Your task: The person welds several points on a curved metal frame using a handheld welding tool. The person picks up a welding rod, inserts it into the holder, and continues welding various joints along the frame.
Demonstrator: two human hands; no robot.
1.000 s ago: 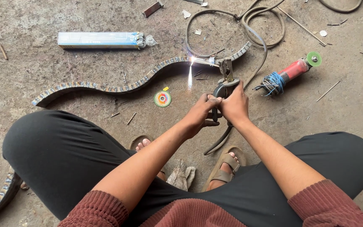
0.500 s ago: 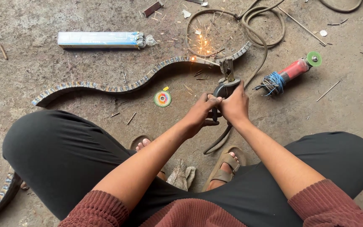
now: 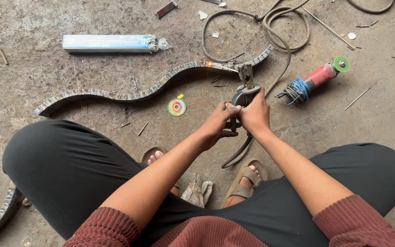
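Observation:
Both my hands grip a dark welding electrode holder [image 3: 244,93] in front of me. My left hand [image 3: 218,123] wraps its handle from the left, and my right hand [image 3: 255,114] closes over it from the right. A thin electrode rod runs from the holder's jaws to a wavy metal strip [image 3: 129,95] lying on the concrete floor. A small orange glow [image 3: 210,64] sits where the rod meets the strip. The holder's cable [image 3: 236,155] trails back between my sandalled feet.
A blue-white box of electrodes [image 3: 108,42] lies at the far left. A red angle grinder [image 3: 318,75] with a green disc and coiled blue cord lies to the right. A small round disc [image 3: 177,107], looped cables [image 3: 270,27], a rag [image 3: 197,190] and scattered rod stubs are around.
A bright welding arc flared at the strip a second ago, then dropped to scattered sparks, and now only a small glow shows. My hands have hardly moved.

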